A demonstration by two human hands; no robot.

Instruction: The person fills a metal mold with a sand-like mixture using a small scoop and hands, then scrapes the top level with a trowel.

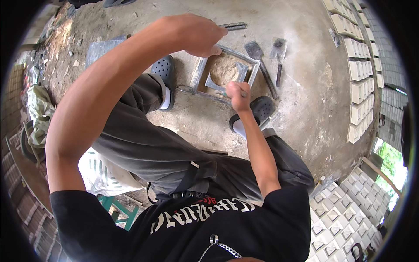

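A seated worker's left hand [198, 35], at upper centre of the frame, closed over the top corner of a square metal mould frame [227, 72], while the right hand [238, 94], just below it, was clenched around the handle of a small trowel [239, 72] whose blade lay inside the frame. The frame sat on the concrete floor [305, 109] at upper centre, between the worker's two grey perforated clogs [165, 70], and held a bed of pale sandy mix.

Two more flat-bladed trowels [262, 59] lay just right of the frame, and a short metal bar [233, 26] rested above the left hand. A grey slab [102, 48] lay on the floor at upper left, near rubble and dirt.

Bare concrete stretched to the right of the tools, bounded by a row of pale cast blocks [360, 65] curving down the right edge; more patterned blocks [345, 214] filled the lower right. A green-and-white plastic stool [107, 179] showed at lower left, under the worker's dark trousers.
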